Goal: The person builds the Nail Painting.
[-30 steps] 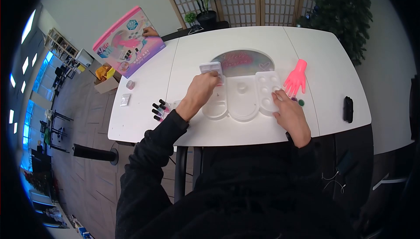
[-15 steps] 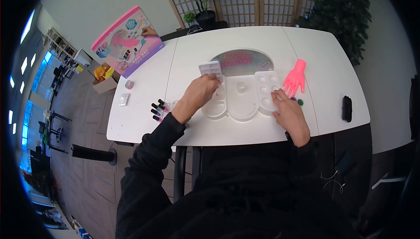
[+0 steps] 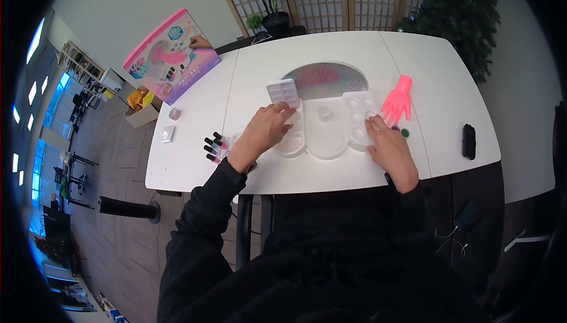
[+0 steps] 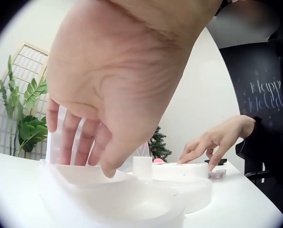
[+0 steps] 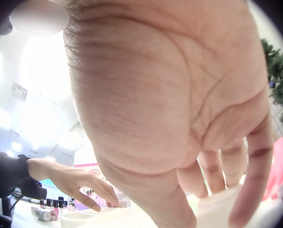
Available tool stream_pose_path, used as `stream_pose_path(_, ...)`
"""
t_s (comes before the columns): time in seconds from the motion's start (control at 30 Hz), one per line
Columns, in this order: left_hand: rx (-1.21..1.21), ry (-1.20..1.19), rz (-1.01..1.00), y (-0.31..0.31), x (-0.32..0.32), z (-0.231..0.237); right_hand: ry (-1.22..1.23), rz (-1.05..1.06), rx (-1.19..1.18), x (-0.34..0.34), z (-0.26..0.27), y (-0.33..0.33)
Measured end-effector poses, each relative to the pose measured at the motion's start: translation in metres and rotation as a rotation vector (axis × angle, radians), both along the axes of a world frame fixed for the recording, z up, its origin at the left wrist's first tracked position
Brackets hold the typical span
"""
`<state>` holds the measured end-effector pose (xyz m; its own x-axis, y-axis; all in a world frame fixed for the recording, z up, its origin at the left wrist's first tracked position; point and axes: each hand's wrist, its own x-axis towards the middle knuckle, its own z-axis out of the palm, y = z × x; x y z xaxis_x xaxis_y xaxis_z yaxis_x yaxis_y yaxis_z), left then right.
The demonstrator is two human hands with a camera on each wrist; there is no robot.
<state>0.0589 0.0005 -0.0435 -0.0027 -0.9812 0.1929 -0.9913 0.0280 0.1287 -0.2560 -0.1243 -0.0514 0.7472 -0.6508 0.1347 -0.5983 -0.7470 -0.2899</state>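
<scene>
A white plastic tray set (image 3: 323,141) with a curved, decorated back panel (image 3: 323,79) lies in the middle of the table. At its left section, a clear divided lid or case (image 3: 282,91) stands tilted up. My left hand (image 3: 264,131) reaches over that section, its fingertips against the lower part of the divided piece and its thumb hanging apart from the fingers in the left wrist view. On the right section with round wells (image 3: 356,107), my right hand (image 3: 394,156) rests its extended fingertips near the outer edge. Neither hand grips anything visible.
A pink model hand (image 3: 398,99) lies right of the trays, with small dark and green pots (image 3: 404,133) below it. Several nail polish bottles (image 3: 214,147) lie left. Farther out are a black case (image 3: 469,141), a small jar (image 3: 174,114), a white packet (image 3: 168,134) and a printed box (image 3: 171,57).
My left hand has drawn slightly back and left, uncovering more of the divided piece, which tilts a little differently. A pink bit by its fingertips no longer shows. My right hand stays put.
</scene>
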Motion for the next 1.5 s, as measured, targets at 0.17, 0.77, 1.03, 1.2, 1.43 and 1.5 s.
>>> stream_pose_path(0.17,-0.022,0.066,-0.032,0.000,0.006,-0.010,0.020,0.014,0.013,0.000,-0.002,-0.002)
stream_pose_path(0.77,-0.185,0.233,0.350,0.129,0.081,0.070,-0.008,0.027,-0.012,0.000,0.001,-0.002)
stream_pose_path(1.03,-0.168,0.291,0.448,0.165,0.084,0.051,0.027,0.022,-0.011,0.003,0.004,0.000)
stream_pose_path(1.2,-0.174,0.359,0.298,0.124,0.062,0.050,0.050,0.024,0.001,0.003,0.002,-0.003)
stream_pose_path(1.43,-0.167,0.167,0.261,0.033,0.033,0.036,0.026,0.047,-0.031,0.001,-0.001,-0.006)
stream_pose_path(1.5,-0.210,0.095,0.245,0.017,0.033,0.031,-0.004,0.062,-0.051,-0.001,-0.003,-0.004)
